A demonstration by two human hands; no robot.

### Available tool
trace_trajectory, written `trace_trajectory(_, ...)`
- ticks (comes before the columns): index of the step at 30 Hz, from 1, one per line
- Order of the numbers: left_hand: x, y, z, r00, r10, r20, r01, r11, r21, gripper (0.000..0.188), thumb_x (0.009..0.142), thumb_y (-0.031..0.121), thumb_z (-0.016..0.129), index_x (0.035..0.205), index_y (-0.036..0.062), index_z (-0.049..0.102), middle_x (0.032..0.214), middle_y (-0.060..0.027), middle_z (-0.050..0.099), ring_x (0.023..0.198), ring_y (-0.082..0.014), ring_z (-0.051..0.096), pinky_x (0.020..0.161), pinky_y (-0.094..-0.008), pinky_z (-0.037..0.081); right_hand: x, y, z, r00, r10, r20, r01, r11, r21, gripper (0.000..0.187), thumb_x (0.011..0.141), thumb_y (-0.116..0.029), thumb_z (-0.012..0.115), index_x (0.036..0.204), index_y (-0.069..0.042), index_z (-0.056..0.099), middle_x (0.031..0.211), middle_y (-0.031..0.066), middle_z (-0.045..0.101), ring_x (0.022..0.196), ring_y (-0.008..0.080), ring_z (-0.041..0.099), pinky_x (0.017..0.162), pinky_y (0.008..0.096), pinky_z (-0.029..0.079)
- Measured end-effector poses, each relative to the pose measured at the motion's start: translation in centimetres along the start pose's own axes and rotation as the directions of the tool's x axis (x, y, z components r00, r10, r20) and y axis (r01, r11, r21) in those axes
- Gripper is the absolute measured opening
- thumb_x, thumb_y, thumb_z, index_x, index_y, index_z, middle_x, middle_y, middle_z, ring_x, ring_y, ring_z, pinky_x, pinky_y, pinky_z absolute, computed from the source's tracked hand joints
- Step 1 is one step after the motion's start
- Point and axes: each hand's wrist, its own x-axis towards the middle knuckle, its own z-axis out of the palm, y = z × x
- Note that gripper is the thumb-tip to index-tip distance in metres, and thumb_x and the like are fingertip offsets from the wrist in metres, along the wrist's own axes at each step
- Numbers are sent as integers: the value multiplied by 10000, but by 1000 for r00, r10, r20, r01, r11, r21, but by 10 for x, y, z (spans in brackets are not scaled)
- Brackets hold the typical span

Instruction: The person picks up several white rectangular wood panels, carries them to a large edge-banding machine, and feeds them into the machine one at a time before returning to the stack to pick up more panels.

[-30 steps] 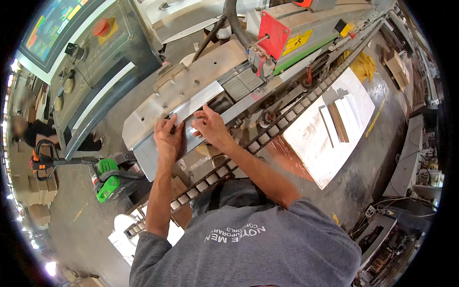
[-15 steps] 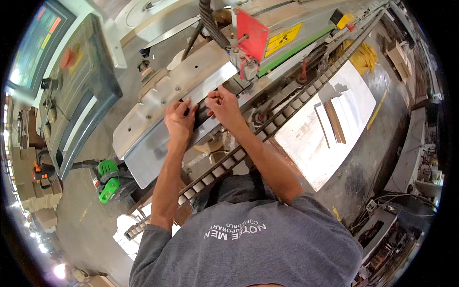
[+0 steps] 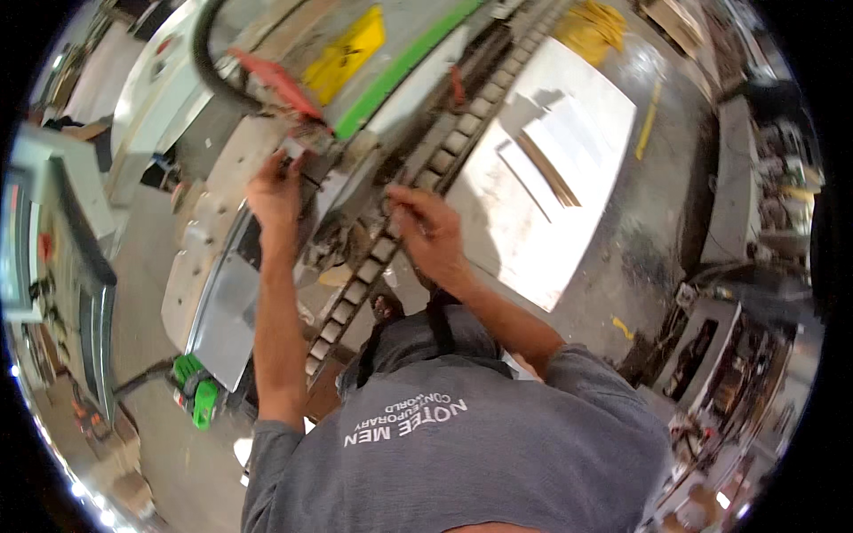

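Note:
I stand over a large workshop machine. My left hand (image 3: 277, 191) reaches up to a small dark part beside a grey metal cover (image 3: 222, 266) and a red guard (image 3: 275, 80); its fingers pinch there, what they grip is too small to tell. My right hand (image 3: 431, 233) rests on the roller chain track (image 3: 373, 266) that runs diagonally across the machine, fingers curled, with nothing clearly in it.
A pale board (image 3: 542, 178) with thin strips on it lies to the right of the track. Green and yellow panels (image 3: 391, 62) sit at the top. A green tool (image 3: 197, 395) lies on the floor at lower left. Cluttered benches stand at right.
The view has swung down and left. My left hand moved from the cover's edge up toward the red guard, and my right hand came off the cover down onto the chain track.

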Motion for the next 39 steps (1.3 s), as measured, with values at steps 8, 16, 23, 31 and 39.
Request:
trace_trajectory(8,-58,33,-44,997,-8,79,1,996,90,210,898,110,742,1078,1,742,810,-91,725,683,-86,607,597,-258,493,-25,144,-165,938,193,-288,-340,339,-877,712,874,-119,603,1468,126,298,1464,328,376,1362,457,338,1147,524,307)
trace_trajectory(16,-109,41,-75,989,-121,88,120,993,12,200,901,76,707,1075,-18,737,851,-86,721,704,-118,621,627,-280,515,-1,118,-167,818,485,-309,-458,225,-860,691,799,-323,758,1343,15,498,1239,235,589,1074,403,634,863,486,548)
trace_trajectory(23,-146,117,-84,935,42,353,42,973,-227,385,802,133,787,1154,8,690,1063,-171,693,924,-326,659,814,-406,531,-45,46,-103,846,524,-101,-527,850,2,520,833,-274,798,1129,83,564,901,148,639,677,187,637,526,310,535)
trace_trajectory(31,-156,101,-122,974,-35,224,103,948,-302,238,861,16,711,1097,-16,712,1055,-177,691,931,-291,678,807,-350,551,-36,-27,58,850,456,265,-526,707,473,414,931,-249,695,1172,58,558,1014,120,634,852,188,657,725,328,573)
trace_trajectory(39,-111,-41,-184,912,-338,234,399,863,-310,188,875,55,716,1048,-8,748,926,-116,721,822,-177,674,719,-295,530,-51,-20,173,815,331,475,-552,693,463,635,972,-143,647,1496,25,330,1168,125,610,979,186,645,803,326,590)
